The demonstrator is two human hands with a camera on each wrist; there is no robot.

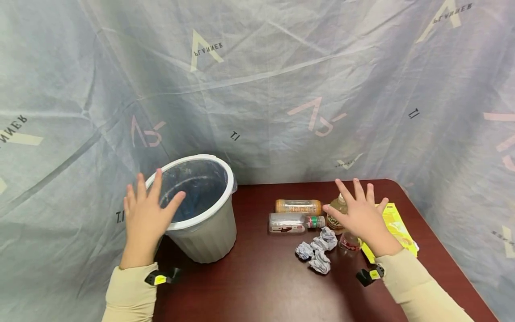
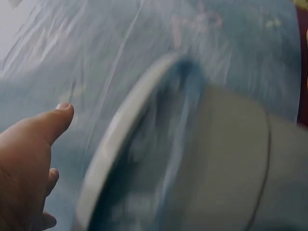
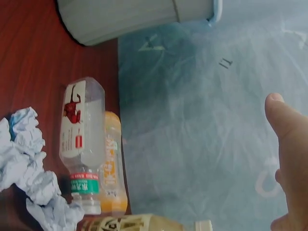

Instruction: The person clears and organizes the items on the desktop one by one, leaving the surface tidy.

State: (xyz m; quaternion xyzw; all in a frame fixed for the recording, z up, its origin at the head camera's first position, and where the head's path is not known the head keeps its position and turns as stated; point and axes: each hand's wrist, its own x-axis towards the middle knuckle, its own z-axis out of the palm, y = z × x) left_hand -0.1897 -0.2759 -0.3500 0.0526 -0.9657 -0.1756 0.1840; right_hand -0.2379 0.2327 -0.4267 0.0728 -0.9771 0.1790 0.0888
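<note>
My left hand [image 1: 146,217] is raised with fingers spread, overlapping the near left rim of a grey trash bin [image 1: 213,239] in the head view. A clear bag lines the bin, folded over its white rim. Above the right side of the table my right hand [image 1: 364,219] hovers, fingers spread and holding nothing. Beneath and beside it are a brown-labelled bottle [image 1: 337,219], a clear bottle with a red label [image 1: 349,243] partly hidden, and a yellow packet [image 1: 396,223]. Left of these lie a clear bottle with a green neck band [image 3: 83,130] and an orange-capped bottle [image 1: 298,206].
Several crumpled paper balls [image 1: 319,252] sit in a cluster in front of the bottles. The dark red table [image 1: 257,286] ends at a rounded back right corner. Grey printed sheeting [image 1: 257,89] hangs behind the table and on both sides.
</note>
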